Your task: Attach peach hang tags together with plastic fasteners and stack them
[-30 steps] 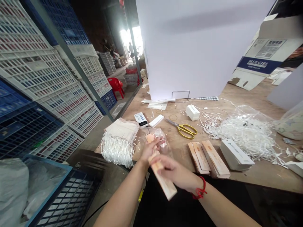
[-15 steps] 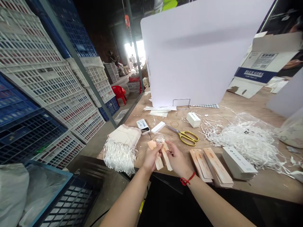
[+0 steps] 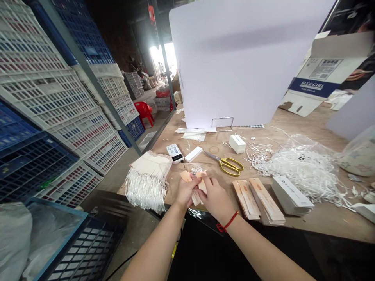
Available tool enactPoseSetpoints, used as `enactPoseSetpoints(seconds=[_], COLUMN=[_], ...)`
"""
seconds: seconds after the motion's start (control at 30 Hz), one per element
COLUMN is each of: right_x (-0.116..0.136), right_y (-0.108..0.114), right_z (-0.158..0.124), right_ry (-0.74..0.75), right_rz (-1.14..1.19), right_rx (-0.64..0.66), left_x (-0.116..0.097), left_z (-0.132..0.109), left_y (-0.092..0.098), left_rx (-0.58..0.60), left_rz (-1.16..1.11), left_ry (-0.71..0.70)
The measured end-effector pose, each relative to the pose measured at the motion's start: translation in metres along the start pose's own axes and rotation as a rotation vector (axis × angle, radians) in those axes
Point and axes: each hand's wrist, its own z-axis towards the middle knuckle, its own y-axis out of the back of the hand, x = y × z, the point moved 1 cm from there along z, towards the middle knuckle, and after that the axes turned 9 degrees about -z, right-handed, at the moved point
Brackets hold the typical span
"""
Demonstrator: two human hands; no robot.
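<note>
Near the table's front edge my left hand [image 3: 185, 192] is closed on a peach-and-white tag [image 3: 195, 198]. My right hand [image 3: 215, 195], with a red string at the wrist, pinches a second tag [image 3: 201, 186] against the first, its fingers covering much of it. Just beyond the fingertips lies a small heap of shiny bits [image 3: 197, 169], too small to make out. Left of my hands is a pile of tags with white strings [image 3: 149, 177]. To the right lie stacks of peach tags [image 3: 246, 198] and a white stack of cards [image 3: 291, 195].
Yellow-handled scissors [image 3: 231, 166], a white device with a dark display [image 3: 175, 153] and a small card block [image 3: 237, 143] lie beyond my hands. Loose white strings [image 3: 304, 166] spread at right. Behind stand a white board [image 3: 231, 66] and a carton [image 3: 316, 74]; crates [image 3: 67, 97] are stacked left.
My right hand has turned inward and moved over the tags, now covering more of them. The two tags are closer together. The whole view has shifted slightly.
</note>
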Motion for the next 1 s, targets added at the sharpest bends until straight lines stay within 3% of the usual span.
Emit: enactPoseSetpoints(seconds=[0.3,0.6,0.83,1.0], right_x=[0.001,0.004,-0.006,0.001], right_y=[0.002,0.012,0.017,0.016], right_z=[0.002,-0.004,-0.006,-0.007], right_ry=[-0.008,-0.058,-0.114,-0.017], right_rz=[-0.060,-0.132,-0.055,-0.069], right_rx=[0.040,0.129,0.062,0.026], left_x=[0.001,0.003,0.002,0.003], left_z=[0.000,0.005,0.004,0.003], left_y=[0.000,0.008,0.004,0.002], left_rx=[-0.007,-0.088,-0.088,-0.066], left_rz=[0.011,0.008,0.037,0.062], left_ry=[-0.038,-0.089,-0.090,-0.080])
